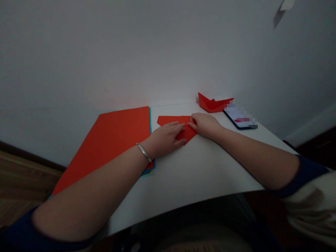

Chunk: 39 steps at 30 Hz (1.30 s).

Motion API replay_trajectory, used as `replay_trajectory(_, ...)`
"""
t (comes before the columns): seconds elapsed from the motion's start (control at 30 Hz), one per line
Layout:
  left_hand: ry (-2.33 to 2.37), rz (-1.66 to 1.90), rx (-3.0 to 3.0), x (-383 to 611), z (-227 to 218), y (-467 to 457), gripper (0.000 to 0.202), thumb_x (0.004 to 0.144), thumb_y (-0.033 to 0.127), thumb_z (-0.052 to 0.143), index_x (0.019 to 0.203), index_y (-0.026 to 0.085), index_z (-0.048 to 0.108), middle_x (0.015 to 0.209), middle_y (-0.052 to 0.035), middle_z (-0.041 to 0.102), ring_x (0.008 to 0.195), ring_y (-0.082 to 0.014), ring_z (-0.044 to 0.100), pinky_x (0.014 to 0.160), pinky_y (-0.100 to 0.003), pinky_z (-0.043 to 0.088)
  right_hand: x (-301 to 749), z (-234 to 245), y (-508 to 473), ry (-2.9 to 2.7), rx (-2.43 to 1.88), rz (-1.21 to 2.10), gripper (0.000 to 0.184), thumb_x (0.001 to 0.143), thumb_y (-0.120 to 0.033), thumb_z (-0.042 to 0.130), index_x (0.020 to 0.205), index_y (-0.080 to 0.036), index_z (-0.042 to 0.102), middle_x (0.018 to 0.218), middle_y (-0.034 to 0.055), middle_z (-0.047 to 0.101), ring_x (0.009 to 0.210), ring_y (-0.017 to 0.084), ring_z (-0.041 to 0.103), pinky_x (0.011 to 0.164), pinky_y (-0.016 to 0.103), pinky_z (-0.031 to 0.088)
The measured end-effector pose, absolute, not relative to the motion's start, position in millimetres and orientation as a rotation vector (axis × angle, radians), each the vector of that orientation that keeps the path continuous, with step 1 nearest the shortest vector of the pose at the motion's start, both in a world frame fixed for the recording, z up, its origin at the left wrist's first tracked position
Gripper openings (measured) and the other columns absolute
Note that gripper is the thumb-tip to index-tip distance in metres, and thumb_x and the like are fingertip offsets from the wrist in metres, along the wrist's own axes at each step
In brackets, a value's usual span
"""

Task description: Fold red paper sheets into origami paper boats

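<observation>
A red sheet of paper (170, 120), partly folded, lies on the white table (199, 168) near the wall. My left hand (166, 137) lies flat on it with fingers stretched out, pressing it down; a silver bangle is on that wrist. My right hand (204, 124) rests on the paper's right side, fingers curled and pinched at a fold. Most of the paper's near part is hidden under both hands.
A stack of coloured sheets with a red one on top (112, 140) lies at the left. A finished red paper boat (212, 103) stands by the wall at the back right, with a phone (240, 119) next to it. The table's front edge is near my body.
</observation>
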<state>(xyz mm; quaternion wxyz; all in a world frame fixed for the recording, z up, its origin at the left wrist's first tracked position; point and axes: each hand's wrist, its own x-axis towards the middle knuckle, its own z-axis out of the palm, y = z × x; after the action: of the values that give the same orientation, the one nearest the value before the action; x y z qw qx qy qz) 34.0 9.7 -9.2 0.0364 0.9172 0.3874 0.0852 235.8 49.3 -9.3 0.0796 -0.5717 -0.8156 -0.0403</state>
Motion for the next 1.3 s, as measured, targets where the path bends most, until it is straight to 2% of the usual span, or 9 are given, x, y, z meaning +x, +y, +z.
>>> replay_trajectory(0.13,1.192,0.253,2.823,38,-9,7,0.055,0.099,0.04,0.044,0.145,0.01,0.044,0.15,-0.0137,0.047,0.14,-0.0249,0.041,0.117,-0.039,0.031,237,-10,51,-2.448,-1.688,-0.146,0.029,0.094,-0.039,0.048,0.101,-0.017,0.065,0.104,0.0119,0.072,0.091,0.025,0.065,0.069,0.032,0.04)
replay_trajectory(0.33,1.21,0.259,2.84,41,-10,8,0.052,0.099,0.041,0.041,0.138,0.009,0.052,0.146,-0.0151,0.051,0.135,-0.0253,0.047,0.114,-0.037,0.036,238,-12,51,-2.41,-1.688,-0.131,0.03,0.093,-0.042,0.049,0.099,-0.018,0.066,0.1,0.0111,0.073,0.088,0.025,0.065,0.067,0.033,0.039)
replay_trajectory(0.6,1.24,0.165,2.864,41,-12,9,0.059,0.101,0.044,0.034,0.148,0.008,0.04,0.156,-0.0134,0.038,0.144,-0.0236,0.034,0.12,-0.037,0.025,237,-13,52,-2.397,-1.717,-0.112,0.031,0.094,-0.042,0.048,0.098,-0.018,0.066,0.098,0.0118,0.073,0.086,0.025,0.065,0.066,0.033,0.039)
replay_trajectory(0.73,1.232,0.042,2.894,42,-13,10,0.061,0.102,0.044,0.029,0.151,0.009,0.034,0.159,-0.0128,0.032,0.148,-0.0258,0.027,0.12,-0.039,0.021,237,-12,51,-2.386,-1.728,-0.102,0.03,0.093,-0.042,0.049,0.098,-0.018,0.066,0.098,0.0116,0.073,0.086,0.025,0.065,0.066,0.033,0.039)
replay_trajectory(0.9,1.256,0.024,2.874,43,-15,11,0.063,0.102,0.045,0.029,0.152,0.008,0.031,0.16,-0.0134,0.03,0.149,-0.0241,0.025,0.121,-0.036,0.018,238,-14,52,-2.361,-1.701,-0.104,0.029,0.093,-0.042,0.049,0.095,-0.018,0.066,0.095,0.0119,0.072,0.084,0.026,0.064,0.066,0.034,0.04)
replay_trajectory(1.13,1.265,0.113,2.842,37,-12,13,0.061,0.102,0.046,0.028,0.15,0.01,0.035,0.158,-0.014,0.033,0.147,-0.0249,0.029,0.121,-0.039,0.021,242,-12,49,-2.367,-1.254,-0.224,0.016,0.085,-0.024,0.061,0.096,-0.016,0.068,0.102,0.01,0.07,0.097,0.025,0.059,0.088,0.035,0.041)
replay_trajectory(1.3,1.354,0.186,2.797,32,-17,23,0.063,0.102,0.048,0.026,0.151,0.009,0.034,0.158,-0.0159,0.033,0.147,-0.0273,0.029,0.12,-0.044,0.023,239,1,36,-2.587,-0.988,-0.175,0.013,0.086,-0.024,0.059,0.086,-0.021,0.072,0.092,0.0059,0.072,0.09,0.022,0.058,0.086,0.035,0.041)
